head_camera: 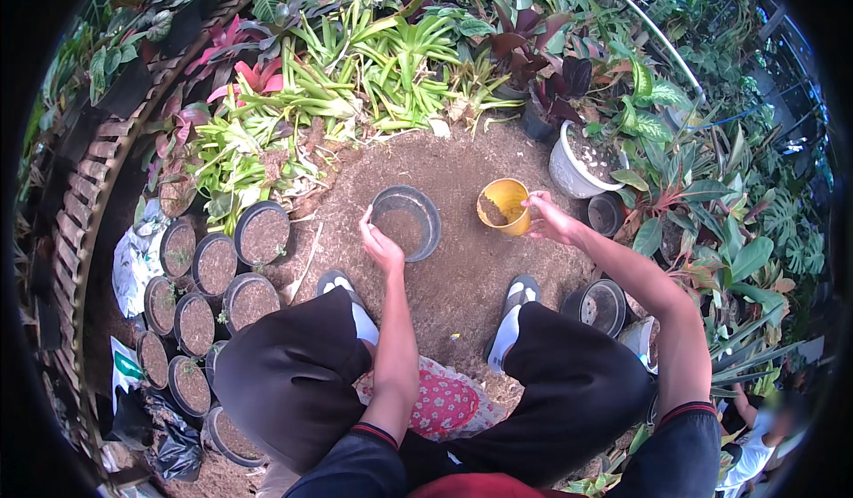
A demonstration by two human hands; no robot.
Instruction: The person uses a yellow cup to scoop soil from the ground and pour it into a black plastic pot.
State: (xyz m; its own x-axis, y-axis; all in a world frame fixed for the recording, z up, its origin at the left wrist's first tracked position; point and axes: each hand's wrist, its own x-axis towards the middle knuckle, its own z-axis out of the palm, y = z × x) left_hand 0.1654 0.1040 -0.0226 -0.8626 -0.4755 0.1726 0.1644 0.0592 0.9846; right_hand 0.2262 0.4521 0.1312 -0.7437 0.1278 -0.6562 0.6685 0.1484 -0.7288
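Observation:
My left hand (383,239) rests against the left side of a black plastic plant pot (433,226), which has some soil inside. In my right hand (550,218) is a yellow plastic pot (512,195), gripped at its right rim and tilted so its mouth shows. Brown soil (492,212) lies inside the yellow pot, along its left wall. The two pots are apart, the yellow one to the right of the black one. Bare soil ground (460,285) spreads under and around them, between my feet.
Several soil-filled black pots (216,265) stand at the left. Uprooted green plants (373,71) are heaped ahead. At the right are a white pot (578,168), an empty black pot (603,306) and leafy plants (706,218). Another person (756,438) is at the lower right.

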